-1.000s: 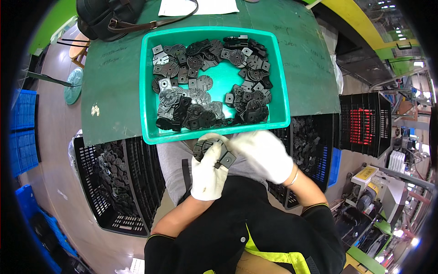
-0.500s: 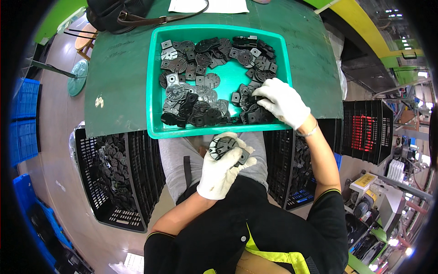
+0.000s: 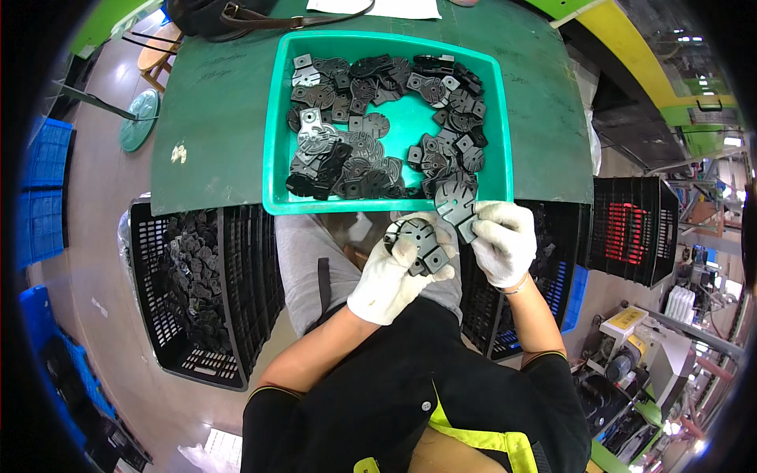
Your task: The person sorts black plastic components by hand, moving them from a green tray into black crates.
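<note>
Both hands wear white gloves and are in front of a green plastic tray [image 3: 272, 158]. My left hand [image 3: 384, 282] is closed round black slotted round parts with square tabs [image 3: 418, 240], which seem to be stacked. Between the thumb and fingers of my right hand [image 3: 505, 243] is the tab of another black slotted round part [image 3: 456, 201]. Its disc points away from me, over the tray's near rim, close above the left hand's parts. Many more such black parts [image 3: 363, 146] lie in loose heaps inside the tray.
The tray sits on a green table [image 3: 213, 134]. Below stand black crates, one at left [image 3: 240, 299] with many black parts, another [image 3: 489, 315] right of my legs. A black bag [image 3: 213, 20] and white paper [image 3: 378, 8] lie at the far edge. A crate with red things [image 3: 631, 229] stands right.
My right hand has come out of the tray toward me, bringing one black part near the left hand. My left hand still holds its parts. The view has shifted slightly.
</note>
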Action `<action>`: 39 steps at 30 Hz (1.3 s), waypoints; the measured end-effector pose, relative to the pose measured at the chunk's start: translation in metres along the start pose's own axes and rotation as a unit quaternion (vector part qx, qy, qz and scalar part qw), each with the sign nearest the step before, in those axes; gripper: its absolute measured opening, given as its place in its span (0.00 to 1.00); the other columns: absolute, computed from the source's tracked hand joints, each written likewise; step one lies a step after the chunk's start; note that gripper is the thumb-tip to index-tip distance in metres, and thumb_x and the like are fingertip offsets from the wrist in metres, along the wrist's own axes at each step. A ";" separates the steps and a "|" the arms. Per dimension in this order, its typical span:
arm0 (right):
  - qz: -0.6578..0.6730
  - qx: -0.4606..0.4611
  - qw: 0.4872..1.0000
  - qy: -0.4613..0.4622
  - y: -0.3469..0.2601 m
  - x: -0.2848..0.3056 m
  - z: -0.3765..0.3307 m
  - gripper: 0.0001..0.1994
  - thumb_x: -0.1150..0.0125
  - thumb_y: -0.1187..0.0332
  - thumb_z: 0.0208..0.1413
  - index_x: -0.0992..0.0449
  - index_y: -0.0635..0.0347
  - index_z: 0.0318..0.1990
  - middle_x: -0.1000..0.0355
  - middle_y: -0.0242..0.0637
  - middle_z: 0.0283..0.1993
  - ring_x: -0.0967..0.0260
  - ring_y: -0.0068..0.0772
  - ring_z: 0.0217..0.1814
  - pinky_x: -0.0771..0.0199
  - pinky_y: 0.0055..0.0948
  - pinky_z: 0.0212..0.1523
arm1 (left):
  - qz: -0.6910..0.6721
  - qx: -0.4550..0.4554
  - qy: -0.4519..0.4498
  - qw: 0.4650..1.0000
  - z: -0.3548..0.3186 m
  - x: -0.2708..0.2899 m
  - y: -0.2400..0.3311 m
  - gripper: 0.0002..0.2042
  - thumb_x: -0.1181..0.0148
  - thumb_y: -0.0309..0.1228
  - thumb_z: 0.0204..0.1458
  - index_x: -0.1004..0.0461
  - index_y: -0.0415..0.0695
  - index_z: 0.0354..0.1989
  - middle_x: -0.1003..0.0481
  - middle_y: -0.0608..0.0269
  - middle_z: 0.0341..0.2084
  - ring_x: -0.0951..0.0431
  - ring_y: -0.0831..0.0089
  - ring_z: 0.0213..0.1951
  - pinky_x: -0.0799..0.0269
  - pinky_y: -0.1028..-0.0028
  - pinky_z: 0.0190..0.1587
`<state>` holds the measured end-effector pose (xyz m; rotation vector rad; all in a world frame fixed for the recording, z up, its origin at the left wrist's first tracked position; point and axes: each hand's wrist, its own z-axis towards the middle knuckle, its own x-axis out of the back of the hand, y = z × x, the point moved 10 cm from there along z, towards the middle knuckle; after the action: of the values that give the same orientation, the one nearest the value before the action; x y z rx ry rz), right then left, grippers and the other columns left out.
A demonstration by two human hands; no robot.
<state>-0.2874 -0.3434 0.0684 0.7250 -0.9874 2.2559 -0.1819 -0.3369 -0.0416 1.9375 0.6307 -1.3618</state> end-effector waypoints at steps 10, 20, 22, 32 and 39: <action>-0.016 0.026 0.999 0.039 -0.029 0.004 -0.008 0.13 0.35 0.80 0.33 0.26 0.61 0.32 0.27 0.42 0.36 0.27 0.43 0.37 0.25 0.33 0.36 | -0.043 -0.011 -0.038 0.998 -0.008 -0.008 0.000 0.32 0.35 0.51 0.46 0.36 0.44 0.54 0.28 0.64 0.43 0.25 0.72 0.44 0.25 0.66 0.44; -0.002 0.061 0.996 -0.064 -0.050 -0.015 -0.037 0.13 0.36 0.77 0.37 0.24 0.61 0.35 0.27 0.46 0.41 0.27 0.49 0.41 0.24 0.37 0.40 | 0.006 -0.052 0.027 0.998 -0.015 0.007 -0.003 0.21 0.41 0.15 0.46 0.34 0.40 0.50 0.28 0.59 0.43 0.26 0.71 0.45 0.27 0.71 0.49; 0.006 -0.005 1.000 0.012 -0.048 0.000 -0.043 0.16 0.39 0.78 0.39 0.27 0.63 0.41 0.28 0.48 0.41 0.29 0.49 0.42 0.27 0.37 0.43 | 0.013 -0.045 0.015 0.999 -0.016 0.004 -0.006 0.19 0.41 0.15 0.46 0.33 0.40 0.48 0.27 0.60 0.40 0.26 0.72 0.43 0.27 0.71 0.47; 0.065 -0.281 0.953 0.096 -0.007 0.017 -0.096 0.06 0.40 0.76 0.48 0.28 0.64 0.35 0.31 0.39 0.28 0.32 0.29 0.27 0.32 0.26 0.29 | 0.122 -0.059 0.004 0.991 -0.018 0.001 -0.026 0.22 0.37 0.16 0.42 0.34 0.41 0.48 0.28 0.63 0.36 0.26 0.74 0.39 0.27 0.75 0.41; 0.269 -0.521 0.699 0.408 0.130 0.058 -0.291 0.09 0.49 0.63 0.62 0.33 0.58 0.34 0.33 0.29 0.23 0.41 0.16 0.20 0.39 0.15 0.20 | 0.154 -0.042 -0.004 0.987 -0.025 0.001 -0.040 0.25 0.38 0.14 0.42 0.36 0.41 0.50 0.28 0.59 0.39 0.24 0.65 0.45 0.26 0.69 0.47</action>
<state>-0.4877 -0.1755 -0.1237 -1.0857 -1.7692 1.5786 -0.1945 -0.2924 -0.0473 1.8697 0.3591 -1.1317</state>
